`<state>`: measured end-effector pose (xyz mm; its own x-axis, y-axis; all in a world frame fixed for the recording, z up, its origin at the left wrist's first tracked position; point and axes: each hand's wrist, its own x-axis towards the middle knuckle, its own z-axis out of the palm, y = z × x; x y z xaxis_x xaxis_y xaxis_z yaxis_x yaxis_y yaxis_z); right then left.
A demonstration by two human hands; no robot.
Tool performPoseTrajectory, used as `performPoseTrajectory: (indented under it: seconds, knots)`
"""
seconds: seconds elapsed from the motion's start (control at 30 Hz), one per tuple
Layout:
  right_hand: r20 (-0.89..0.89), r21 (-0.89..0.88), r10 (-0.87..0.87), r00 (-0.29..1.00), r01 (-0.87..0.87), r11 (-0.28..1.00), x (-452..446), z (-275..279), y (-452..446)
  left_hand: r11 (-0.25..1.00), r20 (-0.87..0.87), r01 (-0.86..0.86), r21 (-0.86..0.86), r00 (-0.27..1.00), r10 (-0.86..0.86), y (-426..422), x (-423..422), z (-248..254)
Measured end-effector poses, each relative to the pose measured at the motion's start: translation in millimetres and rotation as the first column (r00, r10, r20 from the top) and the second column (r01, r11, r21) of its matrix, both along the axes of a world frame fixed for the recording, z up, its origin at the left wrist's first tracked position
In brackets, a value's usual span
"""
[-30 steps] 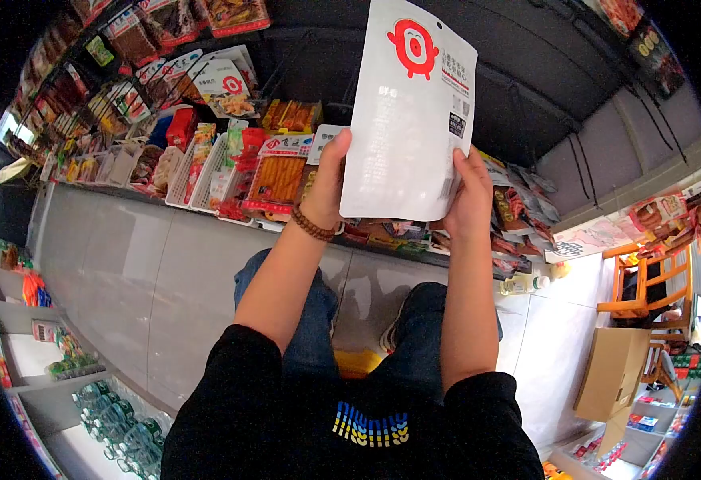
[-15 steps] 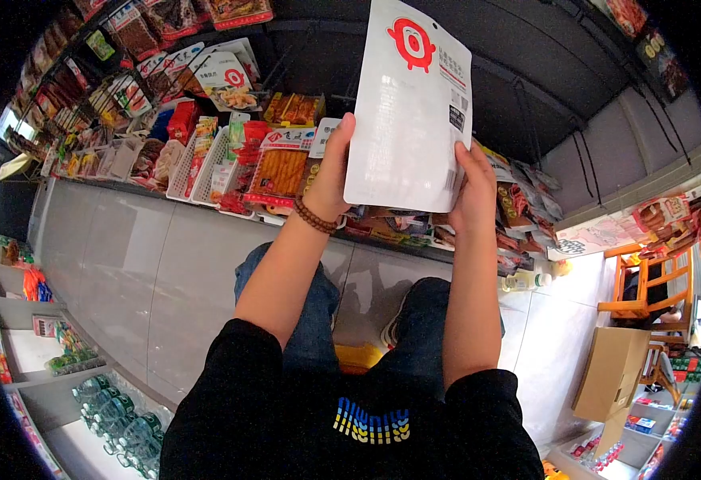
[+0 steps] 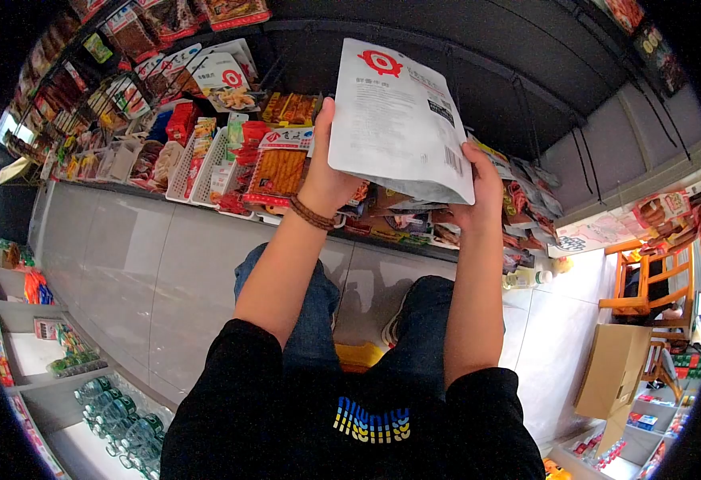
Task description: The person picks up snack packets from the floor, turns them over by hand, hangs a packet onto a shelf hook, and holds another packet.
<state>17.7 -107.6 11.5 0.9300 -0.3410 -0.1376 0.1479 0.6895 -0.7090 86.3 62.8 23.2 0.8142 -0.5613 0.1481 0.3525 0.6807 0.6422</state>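
Between both hands is a white food pouch (image 3: 398, 120) with a red cartoon figure near its top, printed text and a barcode at the lower right. My left hand (image 3: 328, 172) grips its left edge, thumb up along the side; a brown bead bracelet is on that wrist. My right hand (image 3: 482, 184) holds the lower right edge and corner. The pouch's top leans away, and its silvery bottom fold shows. Behind it, packaged snacks lie on the low shelf, partly hidden by the pouch and hands.
White baskets (image 3: 208, 180) and a snack pack (image 3: 277, 172) line the shelf at left. Hanging packets are at upper left. A clear bottle (image 3: 526, 278) stands on the floor at right, near a cardboard box (image 3: 613, 372) and wooden chair (image 3: 646, 284). Green-capped bottles (image 3: 122, 424) are at lower left.
The pouch has come down and tilted back, so its whole top edge and bottom fold now show. Both hands remain on it, with the left hand slightly higher and further left.
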Motion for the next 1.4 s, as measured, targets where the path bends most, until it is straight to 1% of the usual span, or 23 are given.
performPoseTrajectory:
  seconds: [0.1, 0.13, 0.2, 0.33, 0.4, 0.5, 0.63, 0.7, 0.73, 0.8, 0.93, 1.0, 1.03, 1.1, 1.23, 1.3, 1.33, 1.4]
  knots:
    - [0.016, 0.025, 0.037, 0.999, -0.038, 0.999, 0.5, -3.4, -3.6, 1.0, -0.03, -0.014, 0.008, 0.999, 0.014, -0.9, 1.6, -1.1]
    - [0.015, 0.025, 0.036, 0.999, -0.037, 0.999, 1.2, -4.5, -4.0, 1.0, -0.03, -0.013, 0.009, 0.999, 0.013, -1.2, 2.8, -2.5]
    - [0.035, 0.085, 0.029, 0.999, -0.032, 0.996, 2.6, -6.0, -4.4, 1.0, -0.068, 0.021, -0.012, 0.997, -0.022, -1.4, 5.2, -5.4]
    - [0.03, 0.108, 0.03, 0.999, -0.033, 0.994, -2.0, 2.7, 0.5, 0.999, -0.083, 0.03, -0.025, 0.996, -0.032, -1.8, 3.2, -1.6]
    - [0.054, 0.066, 0.055, 0.997, -0.059, 0.996, -1.6, -1.2, -1.5, 0.997, -0.093, 0.046, -0.061, 0.994, -0.052, -2.1, 3.4, -1.6]
    - [0.033, 0.063, 0.038, 0.999, -0.04, 0.997, -1.4, -2.3, -2.7, 0.993, -0.115, 0.058, -0.1, 0.991, -0.069, -2.2, 4.5, -2.4]
    - [0.052, 0.042, 0.06, 0.997, -0.063, 0.997, -2.1, 1.4, -0.9, 0.994, -0.12, 0.062, -0.085, 0.99, -0.072, 0.8, 7.3, -6.5]
    - [0.042, -0.074, 0.048, 0.998, -0.045, 0.996, -0.4, 3.7, 0.1, 1.0, -0.119, 0.022, -0.006, 0.993, -0.023, 3.4, 5.8, -5.1]
    - [0.043, -0.073, 0.048, 0.998, -0.045, 0.996, -0.6, 5.5, 1.3, 1.0, -0.118, 0.022, -0.006, 0.993, -0.023, 3.3, 5.6, -5.4]
    - [0.015, -0.124, 0.023, 1.0, -0.021, 0.992, -1.5, 8.7, 3.1, 0.998, -0.089, -0.051, 0.036, 0.995, 0.054, 2.7, 5.9, -7.0]
    - [0.037, -0.163, 0.021, 0.999, -0.015, 0.986, -0.2, 2.3, -0.9, 0.997, -0.097, -0.057, 0.048, 0.993, 0.062, 1.9, 8.1, -9.3]
    - [-0.029, -0.188, -0.11, 0.994, 0.103, 0.977, 2.2, -2.9, -3.4, 0.99, -0.1, -0.078, 0.117, 0.991, 0.09, 1.6, 10.0, -9.4]
    - [-0.026, -0.189, -0.111, 0.993, 0.105, 0.976, 2.0, -1.6, -3.1, 0.99, -0.098, -0.077, 0.116, 0.991, 0.089, 1.7, 10.3, -9.4]
    - [-0.059, -0.213, -0.12, 0.991, 0.105, 0.971, 0.2, 1.8, -0.9, 0.981, -0.04, -0.114, 0.158, 0.992, 0.122, 2.4, 10.3, -9.7]
    - [-0.029, -0.276, -0.087, 0.996, 0.076, 0.958, -1.4, 4.7, 0.4, 0.977, -0.04, -0.135, 0.165, 0.989, 0.143, 3.0, 13.8, -11.7]
    - [-0.021, -0.305, -0.088, 0.996, 0.078, 0.949, -1.9, 4.6, -0.4, 0.944, 0.116, -0.263, 0.197, 0.963, 0.244, 2.0, 14.2, -9.2]
    - [-0.019, -0.306, -0.088, 0.996, 0.078, 0.949, -2.7, 5.1, -0.5, 0.945, 0.117, -0.263, 0.197, 0.963, 0.244, 3.1, 14.7, -8.4]
    - [-0.015, -0.348, -0.1, 0.995, 0.088, 0.933, -4.2, 6.5, -1.1, 0.875, 0.226, -0.351, 0.332, 0.931, 0.287, 7.3, 16.2, -7.2]
